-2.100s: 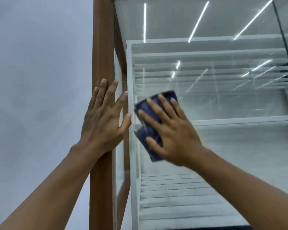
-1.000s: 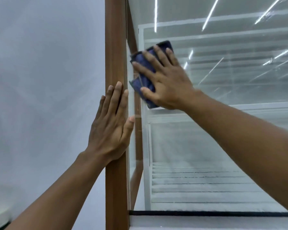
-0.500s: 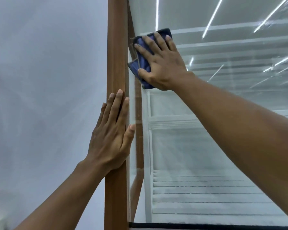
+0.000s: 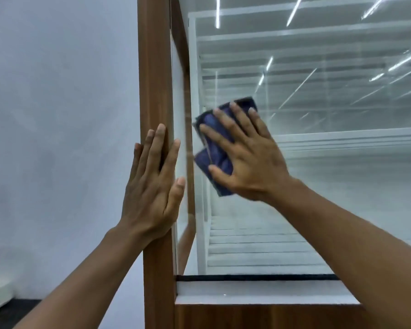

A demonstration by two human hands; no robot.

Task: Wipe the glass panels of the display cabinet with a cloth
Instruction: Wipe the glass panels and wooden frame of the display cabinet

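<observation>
**Blue cloth pressed on front glass, left hand flat on corner post**

The dark blue cloth (image 4: 215, 157) is folded and lies flat against the front glass panel (image 4: 330, 191) of the display cabinet. It sits in the left part of the panel, about mid-height, close to the corner but not touching the frame. The right hand (image 4: 249, 160) covers most of it. The fingers (image 4: 226, 134) are straight and spread, and with the thumb on the lower edge they press the cloth to the glass without curling round it. The edges of the hand and cloth are slightly blurred.

The left hand (image 4: 152, 188) is relaxed and holds nothing. Its palm and straight fingers lie flat on the brown wooden corner post (image 4: 153, 67), and the thumb reaches over the post's right edge onto the side glass (image 4: 179, 96). The two hands are near each other but apart.

Behind the front glass are white slatted shelves (image 4: 259, 248) and a white inner frame (image 4: 201, 233). Long streaks of light (image 4: 294, 10) reflect in the upper part of the panel. A black strip (image 4: 252, 278) runs along the bottom edge of the glass. Below it is a white ledge (image 4: 259, 293), then the brown wooden base (image 4: 259, 317). A plain pale wall (image 4: 57, 91) fills the left side. In the bottom left corner there is a dark floor (image 4: 14, 312) and a white object too cut off to identify.
</observation>
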